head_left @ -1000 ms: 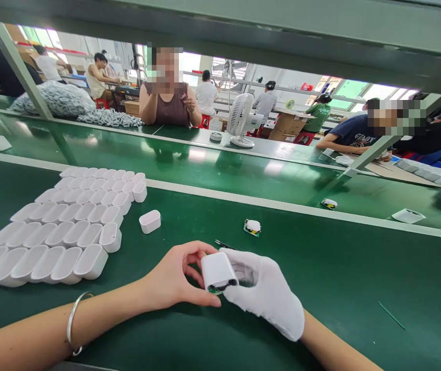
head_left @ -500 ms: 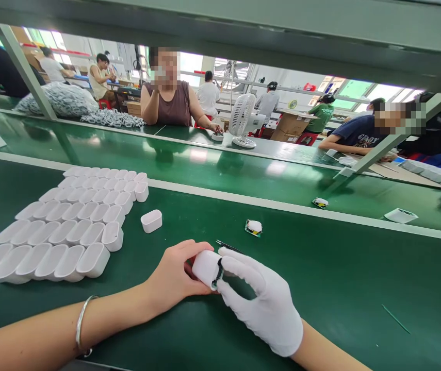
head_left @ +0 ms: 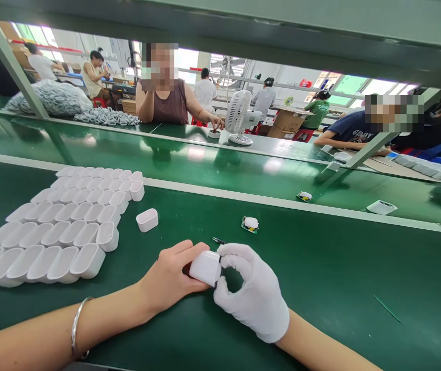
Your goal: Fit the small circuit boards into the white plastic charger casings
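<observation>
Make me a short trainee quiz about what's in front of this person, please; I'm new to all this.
1. Which hand wears the white glove?
2. True or false: every white cup on the near bench stands packed in the rows.
3. Choose one. The left hand holds: A) a fan; B) a white case; C) a cardboard box.

Key:
1. The right hand.
2. False; one cup stands apart from them.
3. B.
</observation>
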Demonstrator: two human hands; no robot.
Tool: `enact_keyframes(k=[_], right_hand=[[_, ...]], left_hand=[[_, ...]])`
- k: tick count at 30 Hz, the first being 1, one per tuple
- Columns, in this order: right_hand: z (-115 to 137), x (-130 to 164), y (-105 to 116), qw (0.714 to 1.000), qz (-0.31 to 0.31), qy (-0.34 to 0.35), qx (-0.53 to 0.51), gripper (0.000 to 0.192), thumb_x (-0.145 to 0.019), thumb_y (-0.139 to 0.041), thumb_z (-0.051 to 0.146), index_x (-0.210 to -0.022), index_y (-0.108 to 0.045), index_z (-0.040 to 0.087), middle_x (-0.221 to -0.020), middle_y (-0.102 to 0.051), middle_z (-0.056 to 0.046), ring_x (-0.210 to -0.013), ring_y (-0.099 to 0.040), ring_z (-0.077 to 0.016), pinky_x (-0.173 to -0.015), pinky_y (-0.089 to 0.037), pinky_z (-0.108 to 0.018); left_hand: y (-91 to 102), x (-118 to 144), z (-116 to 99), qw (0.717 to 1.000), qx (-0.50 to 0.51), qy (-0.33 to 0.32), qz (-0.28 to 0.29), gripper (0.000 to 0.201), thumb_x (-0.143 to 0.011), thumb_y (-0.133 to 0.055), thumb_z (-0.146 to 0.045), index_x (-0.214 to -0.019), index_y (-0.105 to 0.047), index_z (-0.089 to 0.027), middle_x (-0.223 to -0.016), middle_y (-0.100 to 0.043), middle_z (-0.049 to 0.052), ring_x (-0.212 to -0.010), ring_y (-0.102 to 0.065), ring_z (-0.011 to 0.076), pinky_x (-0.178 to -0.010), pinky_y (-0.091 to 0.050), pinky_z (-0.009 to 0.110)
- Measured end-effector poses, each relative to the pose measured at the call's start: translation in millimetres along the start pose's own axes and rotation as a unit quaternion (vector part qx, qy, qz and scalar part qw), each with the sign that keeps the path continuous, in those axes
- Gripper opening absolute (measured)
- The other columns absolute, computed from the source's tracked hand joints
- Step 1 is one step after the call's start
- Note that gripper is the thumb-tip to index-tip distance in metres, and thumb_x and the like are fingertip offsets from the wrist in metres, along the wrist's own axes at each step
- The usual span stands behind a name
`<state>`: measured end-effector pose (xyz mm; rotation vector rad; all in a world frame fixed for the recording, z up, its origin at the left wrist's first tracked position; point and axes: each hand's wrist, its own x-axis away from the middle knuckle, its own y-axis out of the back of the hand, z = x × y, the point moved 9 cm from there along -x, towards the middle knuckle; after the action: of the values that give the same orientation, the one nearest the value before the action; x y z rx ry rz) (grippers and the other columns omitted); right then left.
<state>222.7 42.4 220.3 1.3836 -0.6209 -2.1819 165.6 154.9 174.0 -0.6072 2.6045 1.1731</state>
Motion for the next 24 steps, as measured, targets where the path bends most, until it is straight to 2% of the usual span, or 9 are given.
enact_keyframes(k=[5,8,16,24], right_hand=[[-9,-3,18,1.000,-0.025,-0.015,0.001,0.022,-0.063,-0.050,0.009,-0.080,-0.053,0.022,-0.088,-0.062,-0.003,-0.072,-0.064,-0.0152,-0.062,-0.056,-0.026],[-6,-4,27,0.999,-0.050,-0.002,0.012,0.020,-0.064,-0.052,0.009,-0.079,-0.053,0.023,-0.087,-0.062,-0.003,-0.073,-0.064,-0.0162,-0.065,-0.056,-0.028],[7,0,21,0.997,-0.056,0.042,0.025,0.024,-0.068,-0.053,0.008,-0.085,-0.053,0.026,-0.085,-0.063,-0.001,-0.070,-0.064,-0.0140,-0.064,-0.056,-0.025],[9,1,13,0.998,-0.022,0.030,0.047,0.023,-0.070,-0.051,0.008,-0.085,-0.054,0.026,-0.086,-0.064,-0.001,-0.072,-0.065,-0.0147,-0.066,-0.056,-0.024]], left_hand=[[7.6,-7,25,0.991,0.093,0.093,-0.016,0.033,-0.064,-0.074,-0.029,-0.095,-0.065,-0.023,-0.076,-0.048,-0.002,-0.065,-0.046,0.0116,-0.055,-0.042,0.019],[6.2,-9,31,0.981,0.152,0.122,-0.016,0.039,-0.061,-0.076,-0.029,-0.098,-0.066,-0.023,-0.080,-0.049,-0.001,-0.068,-0.048,0.0123,-0.057,-0.045,0.020],[1.2,-6,25,0.981,0.166,0.098,-0.002,0.044,-0.062,-0.075,-0.029,-0.104,-0.065,-0.022,-0.082,-0.052,0.000,-0.071,-0.050,0.0137,-0.059,-0.047,0.021],[4.8,-7,20,0.991,0.124,0.052,-0.023,0.039,-0.065,-0.069,-0.020,-0.104,-0.065,-0.023,-0.079,-0.053,-0.001,-0.067,-0.050,0.0122,-0.060,-0.048,0.020]])
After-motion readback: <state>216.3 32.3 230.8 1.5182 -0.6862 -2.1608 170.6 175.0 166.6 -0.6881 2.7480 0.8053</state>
